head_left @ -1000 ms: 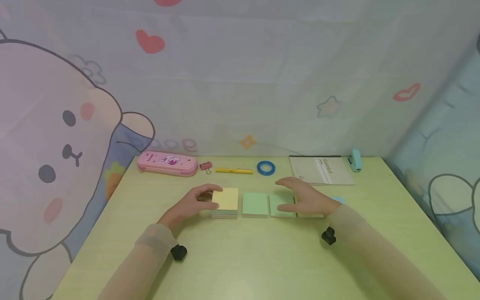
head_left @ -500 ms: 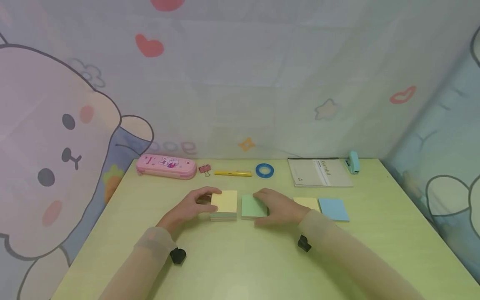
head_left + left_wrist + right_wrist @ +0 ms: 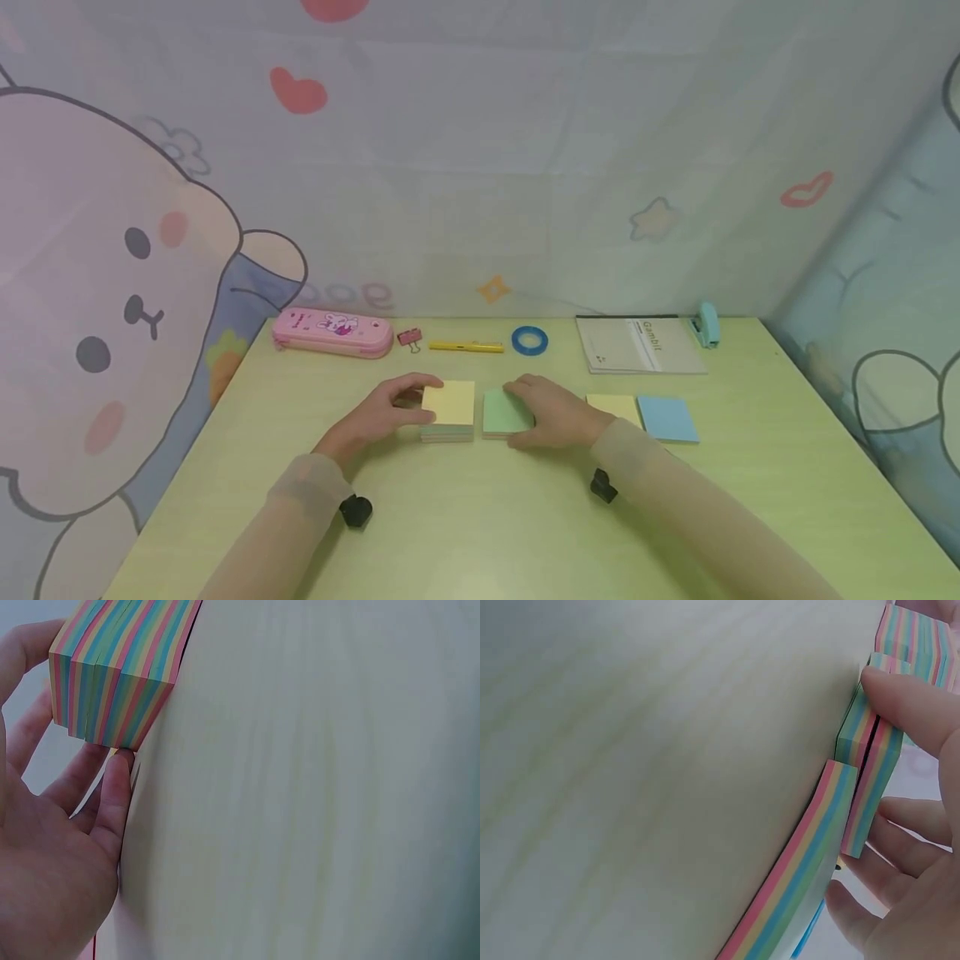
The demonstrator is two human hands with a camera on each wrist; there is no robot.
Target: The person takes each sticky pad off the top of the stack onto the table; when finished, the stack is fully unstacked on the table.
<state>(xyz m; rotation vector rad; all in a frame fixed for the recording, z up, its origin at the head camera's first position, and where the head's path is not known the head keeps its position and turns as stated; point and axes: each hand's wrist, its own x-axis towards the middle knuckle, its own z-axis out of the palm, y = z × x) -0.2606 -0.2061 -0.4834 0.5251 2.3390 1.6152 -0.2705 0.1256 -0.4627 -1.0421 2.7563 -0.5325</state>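
Observation:
On the table, a stack of yellow-topped sticky note pads (image 3: 450, 404) stands with its left side gripped by my left hand (image 3: 378, 417). The left wrist view shows the striped edges of the stack (image 3: 112, 675) close to my fingers. Just right of it lies a green-topped sticky note pad (image 3: 502, 411). My right hand (image 3: 558, 412) pinches at the green pad's right side, thumb at the front edge and fingers at the back. In the right wrist view, two striped pad edges (image 3: 874, 780) lie against each other beside the thumb. The hand hides what lies beneath it.
A yellow pad (image 3: 613, 404) and a blue pad (image 3: 667, 418) continue the row rightward. Along the back lie a pink pencil case (image 3: 333, 332), a binder clip (image 3: 410, 338), a yellow pen (image 3: 467, 347), blue tape (image 3: 530, 340), a notebook (image 3: 630, 346) and a stapler (image 3: 706, 325).
My right hand has moved left from over the second green pad to the first, and its fingers have drawn slightly together. The blue pad is uncovered. My left hand has stayed at the stack.

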